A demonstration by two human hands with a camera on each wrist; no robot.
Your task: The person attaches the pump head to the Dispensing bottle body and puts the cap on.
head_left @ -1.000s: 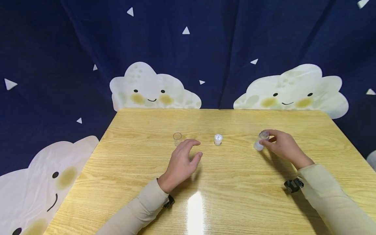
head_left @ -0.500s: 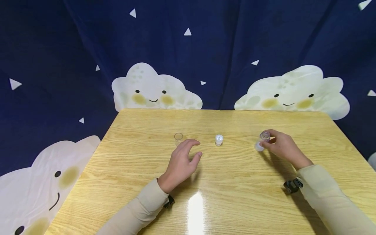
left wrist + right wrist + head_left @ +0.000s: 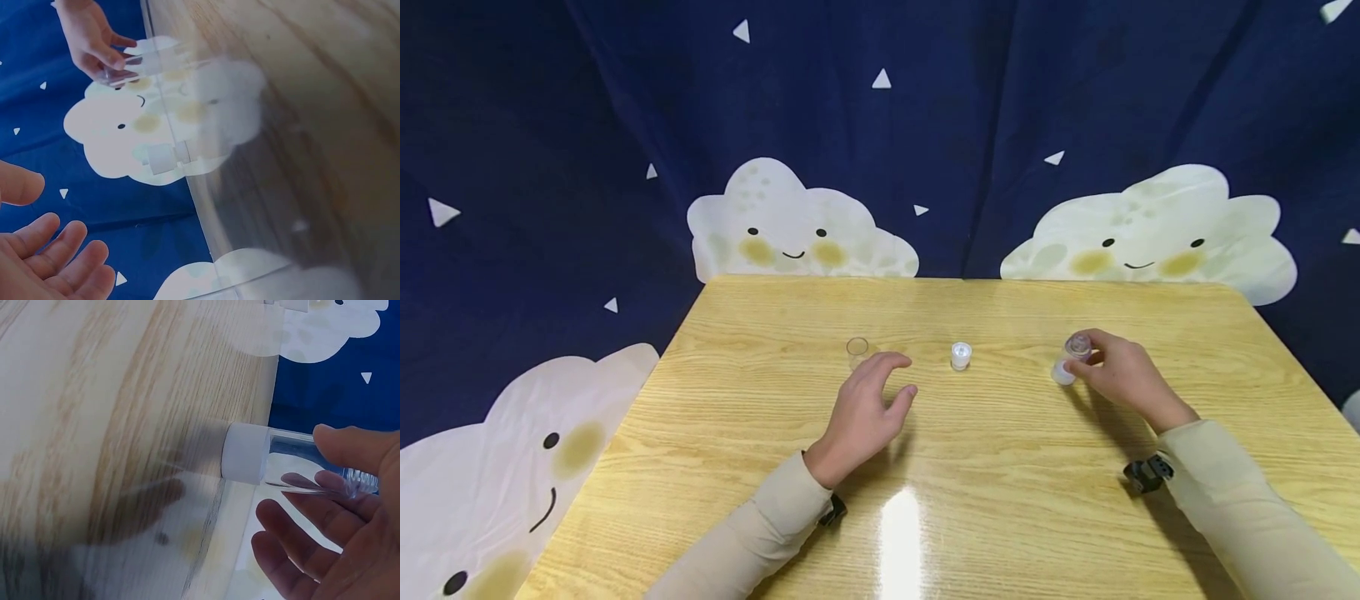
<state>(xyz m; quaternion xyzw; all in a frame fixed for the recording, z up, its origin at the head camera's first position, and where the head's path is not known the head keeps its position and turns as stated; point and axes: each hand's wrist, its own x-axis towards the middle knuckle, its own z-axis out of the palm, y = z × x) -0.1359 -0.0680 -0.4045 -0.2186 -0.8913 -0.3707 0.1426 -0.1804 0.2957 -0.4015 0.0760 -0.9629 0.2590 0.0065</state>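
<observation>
On the right of the table, my right hand grips a small clear bottle between thumb and fingers. Its white end is down on the tabletop, and the see-through body rises to a ribbed clear top in the right wrist view. My left hand hovers over the table with thumb and fingers apart, holding nothing. Just beyond its fingers stands a clear cup, partly hidden by the hand. Between the two hands sits a small white cap-like piece, also visible as a white piece in the left wrist view.
The wooden table is glossy and reflects light near its front. Behind it hangs a dark blue curtain with printed clouds and white triangles. A small black device is worn at the right wrist.
</observation>
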